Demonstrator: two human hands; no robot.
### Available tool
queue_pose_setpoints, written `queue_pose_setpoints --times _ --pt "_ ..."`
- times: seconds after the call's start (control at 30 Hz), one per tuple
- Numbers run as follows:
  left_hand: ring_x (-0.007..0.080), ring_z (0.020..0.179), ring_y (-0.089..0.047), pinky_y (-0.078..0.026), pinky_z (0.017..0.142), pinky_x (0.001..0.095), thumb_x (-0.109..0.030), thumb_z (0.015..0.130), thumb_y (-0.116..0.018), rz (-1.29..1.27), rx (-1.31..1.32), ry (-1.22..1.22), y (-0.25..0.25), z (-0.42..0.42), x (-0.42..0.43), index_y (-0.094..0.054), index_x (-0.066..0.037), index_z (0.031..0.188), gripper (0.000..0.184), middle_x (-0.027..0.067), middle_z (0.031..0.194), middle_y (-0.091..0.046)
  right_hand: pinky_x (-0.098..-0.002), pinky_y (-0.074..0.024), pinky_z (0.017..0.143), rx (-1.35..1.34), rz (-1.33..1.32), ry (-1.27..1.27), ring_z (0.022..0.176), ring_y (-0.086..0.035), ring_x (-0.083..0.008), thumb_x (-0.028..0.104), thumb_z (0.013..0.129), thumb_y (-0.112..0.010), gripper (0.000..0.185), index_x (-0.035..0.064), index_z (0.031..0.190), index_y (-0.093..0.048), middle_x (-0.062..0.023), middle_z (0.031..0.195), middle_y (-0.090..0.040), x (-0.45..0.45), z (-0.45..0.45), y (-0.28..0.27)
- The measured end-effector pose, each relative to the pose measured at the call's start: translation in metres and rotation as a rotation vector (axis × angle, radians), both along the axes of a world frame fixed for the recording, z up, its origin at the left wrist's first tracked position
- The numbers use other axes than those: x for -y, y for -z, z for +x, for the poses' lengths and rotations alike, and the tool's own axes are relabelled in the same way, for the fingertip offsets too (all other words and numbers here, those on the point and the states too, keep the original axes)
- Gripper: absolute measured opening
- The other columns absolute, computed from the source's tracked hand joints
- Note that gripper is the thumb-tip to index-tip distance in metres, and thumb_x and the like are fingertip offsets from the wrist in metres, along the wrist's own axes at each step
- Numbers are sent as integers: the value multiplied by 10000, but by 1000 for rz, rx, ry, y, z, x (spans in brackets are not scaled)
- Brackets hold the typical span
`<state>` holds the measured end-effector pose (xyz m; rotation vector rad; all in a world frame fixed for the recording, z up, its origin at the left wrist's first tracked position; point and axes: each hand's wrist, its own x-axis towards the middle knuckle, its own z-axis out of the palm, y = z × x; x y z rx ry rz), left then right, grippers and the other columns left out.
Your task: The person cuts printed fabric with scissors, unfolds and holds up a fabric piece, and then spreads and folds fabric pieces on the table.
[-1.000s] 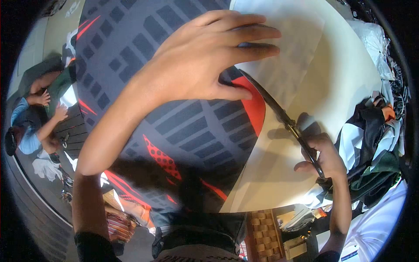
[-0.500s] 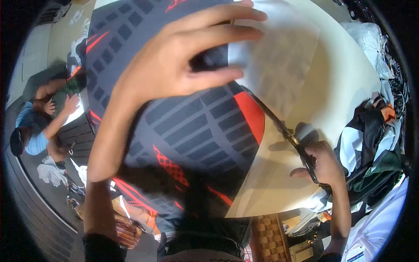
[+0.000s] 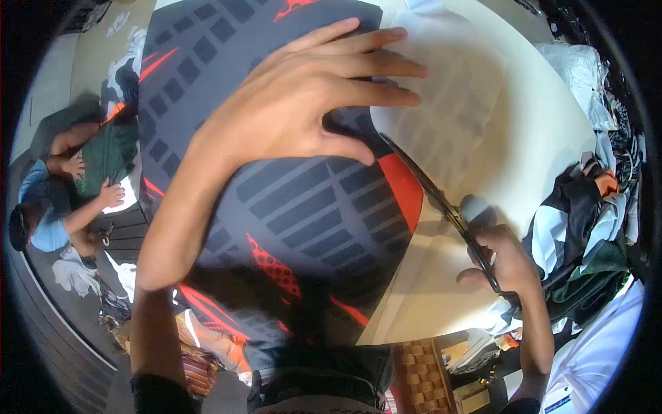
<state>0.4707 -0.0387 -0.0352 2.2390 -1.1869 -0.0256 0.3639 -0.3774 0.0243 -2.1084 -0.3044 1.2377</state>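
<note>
Two hands (image 3: pixel 307 107) (image 3: pixel 511 261), one fabric (image 3: pixel 310 200), one pair of scissors (image 3: pixel 452 213).

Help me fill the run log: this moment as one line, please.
left hand: spread over patterned fabric | right hand: holding scissors | scissors: alongside fabric's red patch

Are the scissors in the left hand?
No, the right hand holds the scissors, while the left hand is spread over the dark patterned fabric.
</note>
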Motion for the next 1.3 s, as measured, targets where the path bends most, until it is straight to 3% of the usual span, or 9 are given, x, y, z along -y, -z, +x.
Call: queue_pose_setpoints --times 0.53,0.7,0.87,1.03,1.17,1.3 --pt "240 1386 -372 -234 1139 476 -625 613 -661 76 61 -15 3 0 10 -673 -188 1182 717 -40 1349 -565 -315 -312 486 95 -28 -17 444 -364 -201 264 606 -896 402 55 665 -558 -5 485 -425 -6 -6 -2" --pt "233 1389 -369 -228 1139 476 -620 610 -669 69 69 -24 3 -1 9 -669 -190 1190 722 -43 1351 -564 -292 -379 593 -22 -121 50 514 -448 -182 249 511 -902 428 64 624 -533 -5 571 -535 -12 -7 -4" --pt "229 1390 -367 -228 1138 477 -601 613 -682 82 78 -24 2 -1 11 -667 -194 1195 711 -43 1354 -562 -288 -363 557 8 -31 115 485 -424 -181 235 522 -897 423 60 625 -526 -2 556 -526 -7 -18 3" --pt "216 1393 -362 -215 1143 474 -568 615 -703 90 62 -19 3 0 10 -664 -195 1203 697 -42 1366 -553 -314 -308 479 27 63 130 437 -341 -191 248 621 -890 467 81 592 -455 -3 474 -400 -7 -21 6" --pt "239 1424 -284 -213 1161 452 -499 784 -672 161 72 78 6 8 5 -592 -162 1302 623 5 1448 -465 -302 -294 474 33 75 144 434 -333 -180 231 614 -894 475 82 586 -443 0 474 -395 -7 -24 10" --pt "233 1430 -276 -195 1174 463 -501 741 -713 120 38 58 8 7 7 -616 -181 1273 628 -14 1427 -490 -293 -286 474 3 99 179 439 -330 -170 233 613 -894 468 79 591 -453 5 475 -393 -6 -24 9"
